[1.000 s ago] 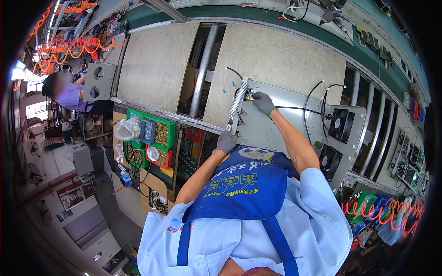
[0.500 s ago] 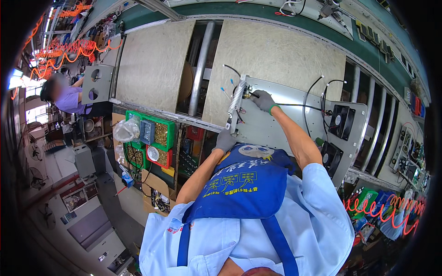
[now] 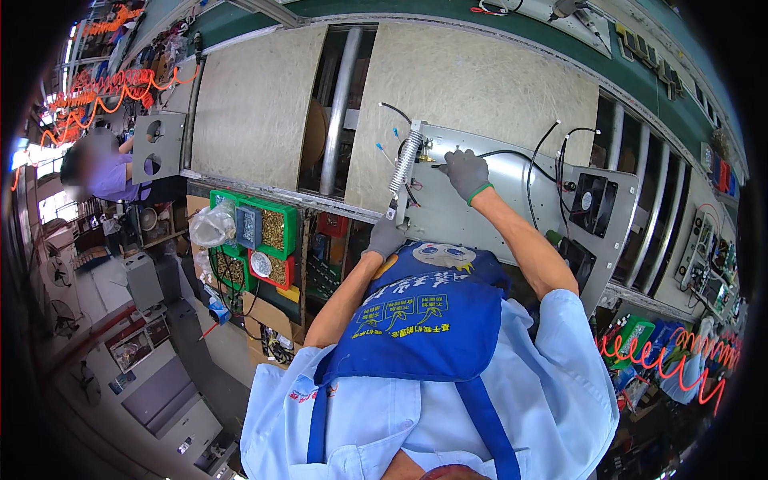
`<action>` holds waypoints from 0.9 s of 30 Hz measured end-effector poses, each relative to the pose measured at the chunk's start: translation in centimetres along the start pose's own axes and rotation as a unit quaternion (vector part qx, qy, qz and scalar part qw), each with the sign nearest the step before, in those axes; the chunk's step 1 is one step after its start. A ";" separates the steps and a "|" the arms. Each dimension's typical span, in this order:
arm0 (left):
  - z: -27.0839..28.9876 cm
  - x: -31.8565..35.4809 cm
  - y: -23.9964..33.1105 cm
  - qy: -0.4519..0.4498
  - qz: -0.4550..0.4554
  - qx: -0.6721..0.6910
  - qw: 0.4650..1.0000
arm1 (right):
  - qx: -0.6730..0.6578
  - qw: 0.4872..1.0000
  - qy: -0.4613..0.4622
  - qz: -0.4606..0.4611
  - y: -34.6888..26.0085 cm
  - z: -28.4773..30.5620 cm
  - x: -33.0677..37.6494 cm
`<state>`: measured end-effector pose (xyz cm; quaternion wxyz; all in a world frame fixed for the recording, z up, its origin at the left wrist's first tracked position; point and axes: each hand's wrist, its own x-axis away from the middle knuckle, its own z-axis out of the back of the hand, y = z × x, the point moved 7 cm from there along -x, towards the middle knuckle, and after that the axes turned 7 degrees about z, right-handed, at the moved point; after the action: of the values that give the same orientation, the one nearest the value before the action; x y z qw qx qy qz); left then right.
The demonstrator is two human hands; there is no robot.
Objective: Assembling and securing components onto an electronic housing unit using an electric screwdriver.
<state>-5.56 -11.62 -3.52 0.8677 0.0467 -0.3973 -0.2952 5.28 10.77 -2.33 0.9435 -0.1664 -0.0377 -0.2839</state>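
A flat grey metal panel (image 3: 472, 218) lies before me on the bench. Along its left edge runs a silver coiled, ribbed part (image 3: 406, 162), with a small brass fitting (image 3: 426, 158) beside its upper end. My right hand (image 3: 466, 174), in a grey glove, is closed around a black cable (image 3: 520, 156); a short dark end pokes out left of the fingers, close to the fitting. My left hand (image 3: 387, 238), also gloved, is curled at the panel's near left corner, below the ribbed part. Its fingertips are partly hidden.
Two black fans (image 3: 594, 203) sit at the panel's right end. Loose black cables (image 3: 531, 180) arch above it. Green bins (image 3: 276, 230) of small brass parts stand left of my left arm. Metal rollers (image 3: 344, 112) show between bench boards. A person (image 3: 104, 164) works far left.
My right hand has shifted slightly right, away from the brass fitting, and the cable now bends upward behind it. My left hand stays by the panel corner. The whole view has shifted a little.
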 end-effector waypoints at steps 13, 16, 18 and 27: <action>-0.7 -0.5 -0.9 -0.017 -0.015 -0.029 0.999 | 0.219 0.906 -0.271 0.240 -4.2 -5.9 0.1; -0.9 -0.6 -0.7 -0.028 -0.021 -0.026 0.999 | -0.105 0.982 -0.142 0.064 -2.1 -5.4 -0.8; -0.8 -0.7 -0.9 -0.010 -0.029 0.007 1.000 | -0.174 0.973 -0.149 0.038 -1.5 -5.4 0.0; 0.6 -1.4 1.8 0.120 -0.070 0.145 0.980 | -0.404 0.912 0.018 -0.077 1.1 -7.0 2.9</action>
<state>-5.84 -9.24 -3.44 0.8704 0.2345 -0.3243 -0.2869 8.16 7.79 -8.76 0.7718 -0.5243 0.0848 -0.3497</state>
